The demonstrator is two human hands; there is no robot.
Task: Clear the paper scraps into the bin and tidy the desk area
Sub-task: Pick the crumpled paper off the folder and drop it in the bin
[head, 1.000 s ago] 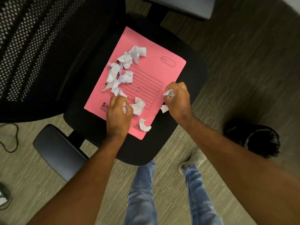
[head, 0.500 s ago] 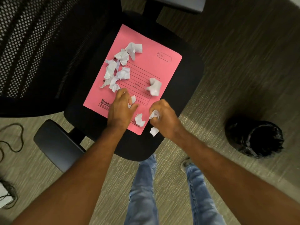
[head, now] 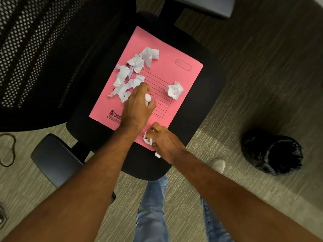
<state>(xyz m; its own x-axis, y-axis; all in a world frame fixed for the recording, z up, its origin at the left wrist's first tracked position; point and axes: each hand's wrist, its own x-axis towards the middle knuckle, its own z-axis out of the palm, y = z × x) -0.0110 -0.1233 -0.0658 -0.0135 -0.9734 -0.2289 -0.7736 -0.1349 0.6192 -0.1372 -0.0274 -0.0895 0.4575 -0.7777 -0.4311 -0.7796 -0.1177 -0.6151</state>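
Pink card folder point(head: 174, 74): flat, matte, rectangular, printed with ruled lines and a label box; lies on the black padded seat point(head: 209, 95) of a mesh-backed office chair, under both hands.

Left hand point(head: 138, 109): palm down on the folder, fingers curled over a small white crumpled scrap point(head: 148, 99) showing between thumb and fingers.

Cluster of paper scraps point(head: 132, 74): white, creased, irregular wads, just beyond the left hand's fingertips and touching one another.

Single wad point(head: 174, 89): white, crumpled, faint writing; apart, beyond the right hand and to the right of the left.

Right hand point(head: 166, 140): at the folder's near corner, fingers pinched round crumpled white paper point(head: 147, 137); another small white scrap point(head: 157, 155) shows beneath the wrist.

Bin point(head: 272, 154): round, lined with glossy, wrinkled black plastic, on ribbed carpet well to the right of the right hand; interior dark, contents not discernible.
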